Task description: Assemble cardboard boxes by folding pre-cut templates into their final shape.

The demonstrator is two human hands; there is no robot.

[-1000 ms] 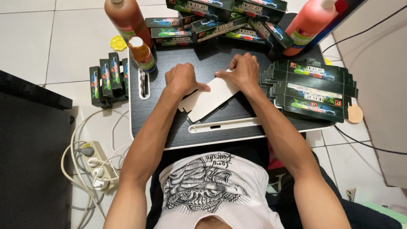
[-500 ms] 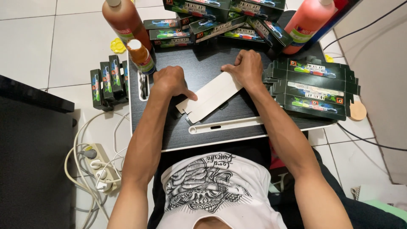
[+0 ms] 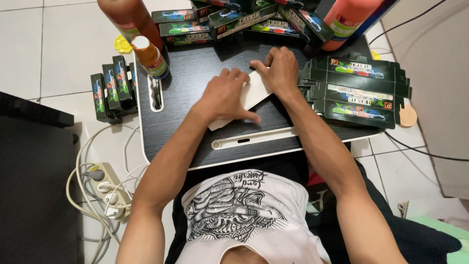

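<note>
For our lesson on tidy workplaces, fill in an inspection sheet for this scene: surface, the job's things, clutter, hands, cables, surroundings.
Surface: small black lap table with a white edge and a white slotted groove along its near side.
Job's things: white flat card blank lying on the table, pressed under both hands.
Clutter: stack of flat dark printed cartons at right; folded dark boxes along the far edge; more boxes standing at the left edge; small orange bottle; large orange bottle; pink bottle.
Hands: left hand flat on the blank; right hand pressing its far end.
Cables: white power strip with plugs and looped cords on the floor at left; dark cable at right.
Surroundings: white floor tiles.
</note>
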